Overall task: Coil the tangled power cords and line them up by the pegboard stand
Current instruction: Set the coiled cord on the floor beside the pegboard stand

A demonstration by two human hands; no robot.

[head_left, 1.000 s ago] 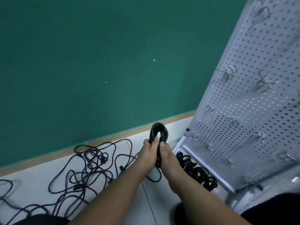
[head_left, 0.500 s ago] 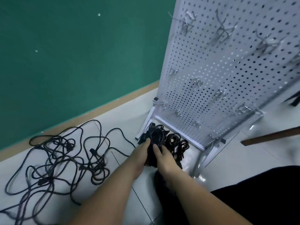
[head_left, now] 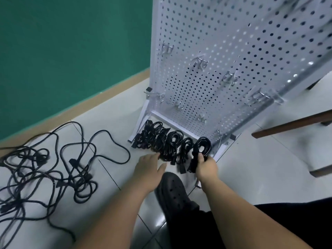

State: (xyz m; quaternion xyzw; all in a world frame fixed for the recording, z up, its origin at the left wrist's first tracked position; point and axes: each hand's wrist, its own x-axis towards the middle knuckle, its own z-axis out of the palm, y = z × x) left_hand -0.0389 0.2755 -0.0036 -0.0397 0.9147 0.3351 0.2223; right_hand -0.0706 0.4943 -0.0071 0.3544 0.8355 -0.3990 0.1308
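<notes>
My right hand [head_left: 205,167] grips a coiled black power cord [head_left: 202,147] at its bundled lower end, holding it upright at the right end of a row of coiled cords [head_left: 161,141] lying along the foot of the white pegboard stand [head_left: 224,69]. My left hand [head_left: 148,168] hovers with straight fingers just in front of the row, fingertips near a middle coil, holding nothing. A tangle of loose black cords [head_left: 50,173] sprawls on the floor to the left.
A green wall [head_left: 71,42] with a tan baseboard runs behind. My black clog [head_left: 172,191] stands on the white tiles between my arms. A dark wooden bar [head_left: 291,126] and a white base sit at the right. Metal hooks stick out of the pegboard.
Both hands held the coil together up in the air. Now it is down at the right end of the row, in my right hand alone; my left hand has come off it.
</notes>
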